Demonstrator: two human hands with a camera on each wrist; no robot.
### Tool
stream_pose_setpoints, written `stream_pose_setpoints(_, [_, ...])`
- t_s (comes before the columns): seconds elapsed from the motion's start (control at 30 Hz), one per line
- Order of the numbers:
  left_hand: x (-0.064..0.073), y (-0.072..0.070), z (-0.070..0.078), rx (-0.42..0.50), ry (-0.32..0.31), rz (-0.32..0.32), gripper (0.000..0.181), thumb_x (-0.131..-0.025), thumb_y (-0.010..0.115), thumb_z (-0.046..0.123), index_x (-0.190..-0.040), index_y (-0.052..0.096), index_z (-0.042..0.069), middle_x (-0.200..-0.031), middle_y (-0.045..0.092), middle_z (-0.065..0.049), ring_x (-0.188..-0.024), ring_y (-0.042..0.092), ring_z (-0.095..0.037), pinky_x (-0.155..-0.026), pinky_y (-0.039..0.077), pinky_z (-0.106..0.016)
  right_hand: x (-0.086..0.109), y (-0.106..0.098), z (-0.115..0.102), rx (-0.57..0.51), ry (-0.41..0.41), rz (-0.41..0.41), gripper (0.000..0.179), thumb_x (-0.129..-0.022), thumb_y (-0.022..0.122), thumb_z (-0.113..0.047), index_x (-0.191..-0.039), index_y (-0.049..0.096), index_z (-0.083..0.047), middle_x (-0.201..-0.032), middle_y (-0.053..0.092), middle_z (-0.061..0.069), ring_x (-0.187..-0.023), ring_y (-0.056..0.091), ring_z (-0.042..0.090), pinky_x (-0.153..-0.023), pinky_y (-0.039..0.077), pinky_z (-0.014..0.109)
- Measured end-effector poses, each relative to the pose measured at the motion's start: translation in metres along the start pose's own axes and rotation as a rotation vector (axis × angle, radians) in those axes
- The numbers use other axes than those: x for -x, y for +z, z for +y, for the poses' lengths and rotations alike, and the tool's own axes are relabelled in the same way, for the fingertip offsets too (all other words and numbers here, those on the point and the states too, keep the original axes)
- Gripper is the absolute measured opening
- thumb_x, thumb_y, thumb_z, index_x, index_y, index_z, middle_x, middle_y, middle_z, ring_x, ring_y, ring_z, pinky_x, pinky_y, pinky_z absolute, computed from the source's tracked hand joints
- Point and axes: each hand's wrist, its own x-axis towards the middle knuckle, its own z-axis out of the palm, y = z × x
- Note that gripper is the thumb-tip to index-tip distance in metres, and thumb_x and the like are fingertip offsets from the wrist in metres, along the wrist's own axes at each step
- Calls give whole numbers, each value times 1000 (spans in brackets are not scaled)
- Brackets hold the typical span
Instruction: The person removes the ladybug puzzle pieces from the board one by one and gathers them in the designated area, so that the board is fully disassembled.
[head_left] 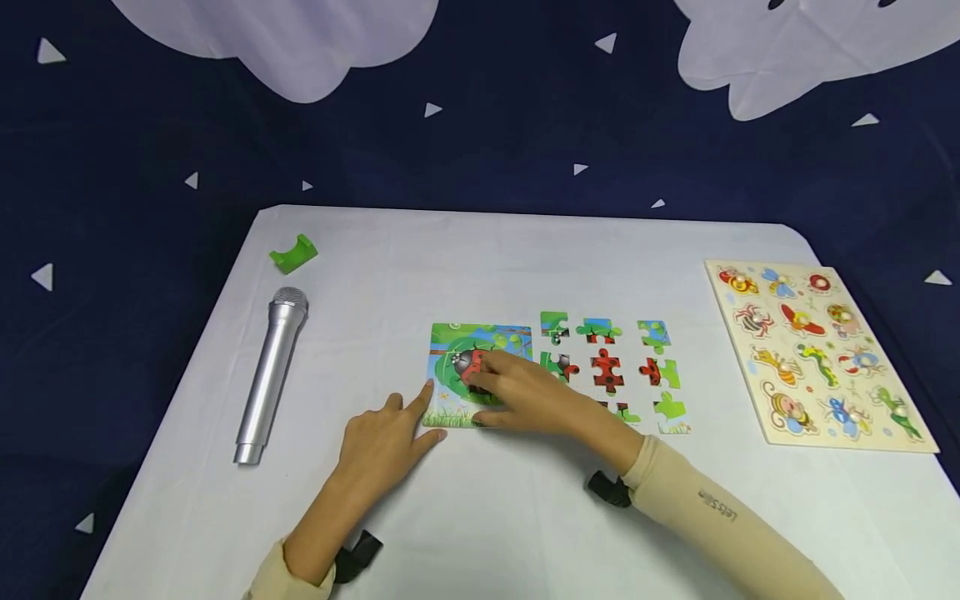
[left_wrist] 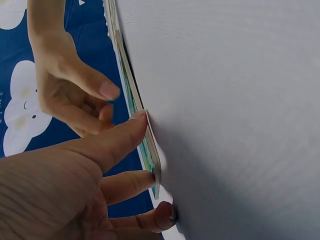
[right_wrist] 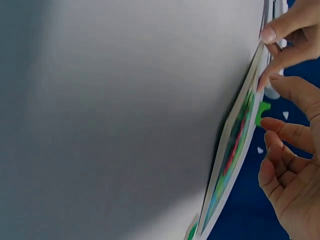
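A puzzle board with a ladybug picture (head_left: 442, 392) lies flat on the white table. At its lower left corner is my left hand (head_left: 381, 446), index finger along the left edge and thumb by the bottom edge. In the left wrist view, the left thumb (left_wrist: 122, 132) touches the board's side. My right hand (head_left: 525, 393) is over the board's right part, its fingers loosely bent above the ladybug. The right wrist view shows nothing held in the right hand (right_wrist: 295, 165). Loose puzzle pieces (head_left: 607, 372) lie spread in rows to the right; the right forearm covers some.
A silver microphone (head_left: 272, 379) lies at the left, with a green curved piece (head_left: 294, 254) beyond its head. At the far right rests a wooden insect board (head_left: 821, 358). The table (head_left: 465, 267) meets a dark blue patterned cloth (head_left: 487, 142) behind.
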Motion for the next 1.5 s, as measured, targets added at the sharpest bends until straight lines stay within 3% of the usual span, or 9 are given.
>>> stream_pose_setpoints(0.3, [1, 3, 6, -14, 28, 6, 66, -88, 69, 50, -143, 55, 18, -75, 55, -9, -44, 38, -16, -42, 30, -28, -9, 7, -7, 113, 27, -50, 38, -87, 75, -32, -109, 71, -2, -100, 56, 5, -89, 53, 16, -81, 49, 30])
stream_pose_setpoints(0.6, [2, 1, 8, -15, 24, -7, 65, -89, 69, 50, -143, 55, 18, -76, 55, -9, -45, 40, -17, -43, 31, -29, -14, 4, -9, 57, 82, -113, 30, -83, 78, -31, -96, 70, -5, -88, 49, 0, -78, 45, 12, -70, 43, 27])
stream_pose_setpoints(0.8, [2, 1, 8, -4, 21, -13, 65, -89, 69, 49, -144, 55, 18, -76, 55, -9, -45, 39, -17, -43, 31, -30, -14, 1, -7, 62, 74, -139, 29, -80, 79, -31, -94, 70, -8, -87, 49, -1, -76, 44, 11, -66, 41, 25])
stream_pose_setpoints(1.07, [1, 2, 5, -8, 20, -7, 64, -89, 69, 49, -143, 55, 18, -83, 60, -13, -45, 41, -19, -44, 33, -31, 11, -14, 7, 27, 90, -104, 27, -78, 79, -30, -94, 71, -9, -84, 46, -2, -70, 41, 9, -63, 39, 22])
stream_pose_setpoints(1.27, [0, 2, 4, 3, 21, 0, 65, -88, 70, 48, -143, 56, 16, -80, 58, -12, -45, 41, -19, -43, 32, -31, 45, -27, 16, -23, 139, -46, 39, -75, 83, -27, -105, 74, -4, -89, 53, 0, -74, 44, 7, -65, 43, 21])
stream_pose_setpoints(1.5, [0, 1, 0, 2, 12, -10, 65, -89, 70, 49, -143, 55, 17, -80, 57, -11, -46, 41, -20, -44, 33, -32, 76, -33, 28, -27, 164, -11, 37, -73, 83, -23, -102, 74, -2, -90, 54, 1, -76, 46, 7, -66, 45, 21])
